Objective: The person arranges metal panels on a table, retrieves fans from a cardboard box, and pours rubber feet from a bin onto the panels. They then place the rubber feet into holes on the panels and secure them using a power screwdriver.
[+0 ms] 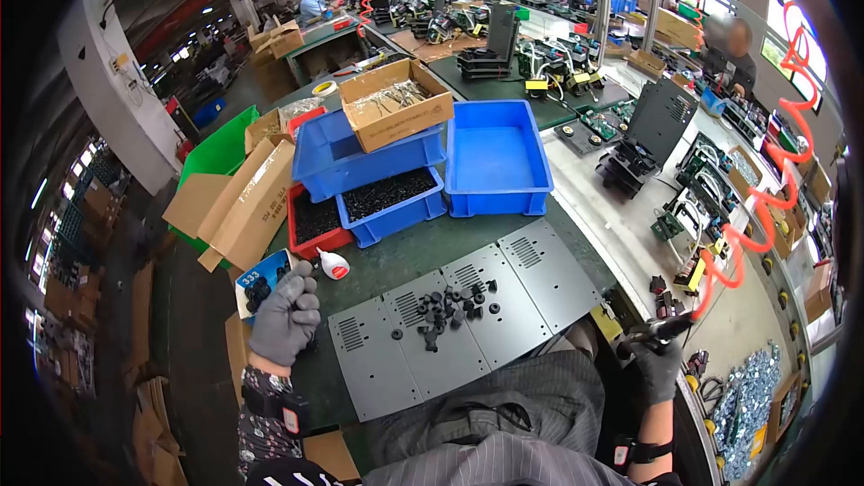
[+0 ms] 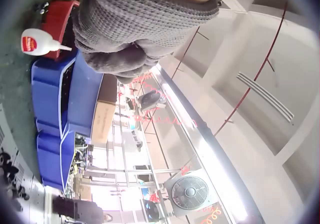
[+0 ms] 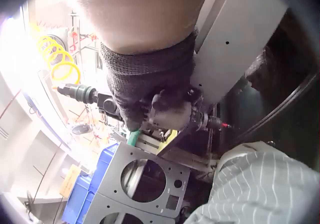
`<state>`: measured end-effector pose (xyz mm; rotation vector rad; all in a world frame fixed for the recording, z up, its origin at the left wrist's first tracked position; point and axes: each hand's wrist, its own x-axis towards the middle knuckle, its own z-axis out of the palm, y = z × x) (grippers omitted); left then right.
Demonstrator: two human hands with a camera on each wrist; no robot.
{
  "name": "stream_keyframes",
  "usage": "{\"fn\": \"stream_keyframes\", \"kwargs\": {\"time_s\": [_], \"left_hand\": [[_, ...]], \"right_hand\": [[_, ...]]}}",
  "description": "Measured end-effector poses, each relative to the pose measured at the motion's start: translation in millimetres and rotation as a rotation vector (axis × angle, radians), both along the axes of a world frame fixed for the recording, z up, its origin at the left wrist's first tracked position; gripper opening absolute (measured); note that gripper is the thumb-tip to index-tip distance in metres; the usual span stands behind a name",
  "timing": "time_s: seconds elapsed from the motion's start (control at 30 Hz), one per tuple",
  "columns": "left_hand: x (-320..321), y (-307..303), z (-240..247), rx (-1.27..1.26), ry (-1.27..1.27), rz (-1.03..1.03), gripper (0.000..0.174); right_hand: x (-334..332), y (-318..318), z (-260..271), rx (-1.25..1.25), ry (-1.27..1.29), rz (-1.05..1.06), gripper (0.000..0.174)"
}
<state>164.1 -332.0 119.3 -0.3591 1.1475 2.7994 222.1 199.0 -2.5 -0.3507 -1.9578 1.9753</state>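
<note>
Two gloved hands at a factory bench: right hand point(image 1: 660, 362) grips a power screwdriver point(image 3: 175, 115) off the bench's edge, by the lap; left hand point(image 1: 286, 313) sits w/ fingers curled beside a small box point(image 1: 250, 281) of black parts, can't tell if it holds one. Grey panel point(image 1: 531, 279) lies btwn them, black rubber feet point(image 1: 450, 303) heaped loose on it. Judging by that, none fitted yet; work approx. at its start.

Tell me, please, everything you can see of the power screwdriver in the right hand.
The power screwdriver is a dark, stubby cylinder, metal and plastic by its look, with a slim tip at one end and a fitting at the other. It lies roughly level, right of the bench, gripped round its body by the gloved right hand.
</note>
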Motion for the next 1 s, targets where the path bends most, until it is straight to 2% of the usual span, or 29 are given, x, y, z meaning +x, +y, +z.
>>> {"fn": "stream_keyframes", "kwargs": {"time_s": [0.1,0.17,0.23,0.3,0.37,0.43,0.5,0.57,0.73,0.9,1.0], "left_hand": [[15.0,14.1,-13.3,0.061,0.013,-0.012,0.026],[21.9,28.5,-21.4,0.298,0.019,-0.084,0.028],[26.6,46.3,-28.2,0.343,-0.009,-0.118,0.03],[28.1,65.0,-36.9,0.349,0.004,-0.196,0.029],[29.5,83.2,-48.1,0.361,-0.028,-0.284,0.029],[33.8,107.1,-51.7,0.349,-0.138,-0.278,0.024],[38.2,123.9,-59.8,0.289,-0.153,-0.302,0.024],[40.1,136.2,-62.4,0.311,-0.215,-0.293,0.025],[43.6,145.8,-72.9,0.392,-0.283,-0.252,0.023],[42.4,148.3,-64.1,0.399,-0.328,-0.255,0.021],[42.0,151.2,-64.3,0.395,-0.339,-0.246,0.021]], "right_hand": [[-3.4,-18.8,86.1,0.105,0.184,0.167,0.043],[-10.2,-35.5,101.8,0.007,0.514,-0.084,0.052],[-40.7,-72.1,148.9,-0.265,0.714,0.101,0.061],[-55.8,-71.4,150.0,-0.708,0.562,0.863,0.048],[-77.0,-92.6,128.5,-0.953,0.55,1.176,0.039],[-78.7,-124.4,132.9,-0.908,0.476,1.174,0.031],[-82.5,-158.2,139.3,-0.732,0.619,1.063,0.03],[-80.9,-182.2,143.3,-0.634,0.659,0.926,0.03],[-84.3,-211.6,137.1,-0.667,0.613,0.86,0.032],[-78.7,-218.9,128.6,-0.584,0.627,0.839,0.034],[-68.0,-220.2,129.2,-0.587,0.562,0.739,0.037]]}}
